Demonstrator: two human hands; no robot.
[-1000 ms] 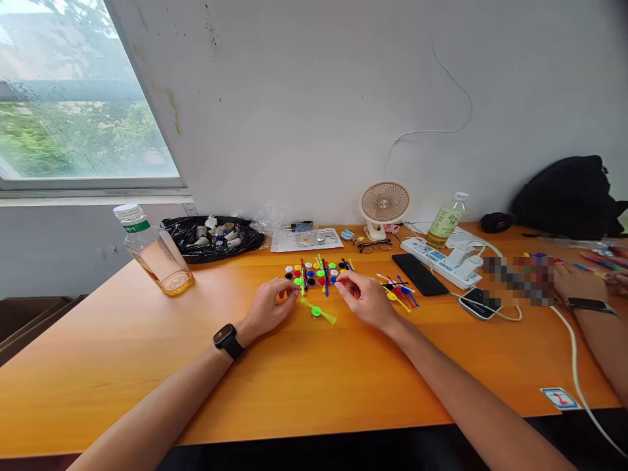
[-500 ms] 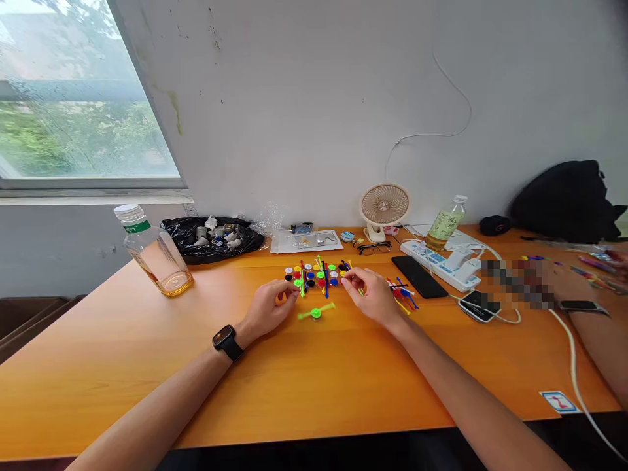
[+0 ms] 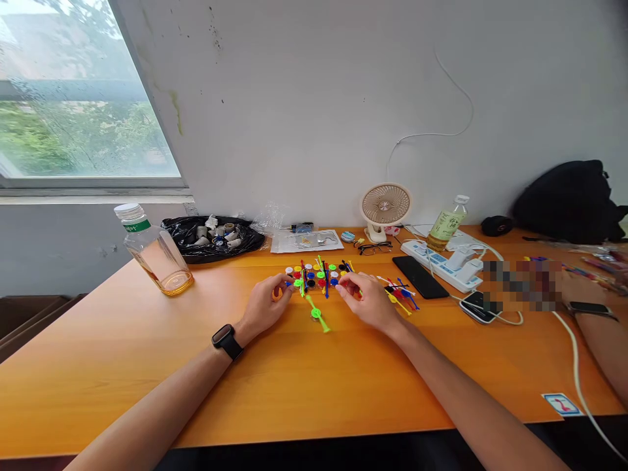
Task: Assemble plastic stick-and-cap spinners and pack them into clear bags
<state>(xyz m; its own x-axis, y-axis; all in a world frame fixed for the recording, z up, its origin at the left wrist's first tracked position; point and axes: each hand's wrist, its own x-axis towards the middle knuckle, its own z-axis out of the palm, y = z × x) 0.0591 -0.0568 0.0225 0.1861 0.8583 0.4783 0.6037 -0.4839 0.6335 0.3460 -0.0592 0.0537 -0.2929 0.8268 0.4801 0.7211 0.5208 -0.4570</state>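
Note:
A bright green two-bladed spinner [image 3: 316, 313] stands by itself on the wooden table between my hands. Just beyond it are rows of small round pieces [image 3: 311, 283] in several colours, with coloured blades lying across some of them. My left hand [image 3: 267, 303] rests by the left end of the rows, its fingers curved and thumb apart from the index finger. At the right end, my right hand [image 3: 369, 303] has its thumb and index finger parted near the pieces. I see nothing held in either hand; whether fingertips touch the pieces is unclear.
Loose coloured blades [image 3: 400, 296] lie right of my right hand, near a black phone [image 3: 419, 276] and a power strip [image 3: 439, 265]. A large bottle [image 3: 159, 255] stands left. Behind are a black bag [image 3: 245, 242] and small fan [image 3: 385, 206]. Another person's arm [image 3: 601, 340] is at right.
The green spinner's blades have turned from nearly sideways to a steep slant. My left hand has shifted slightly left, and my right thumb and index finger have parted more.

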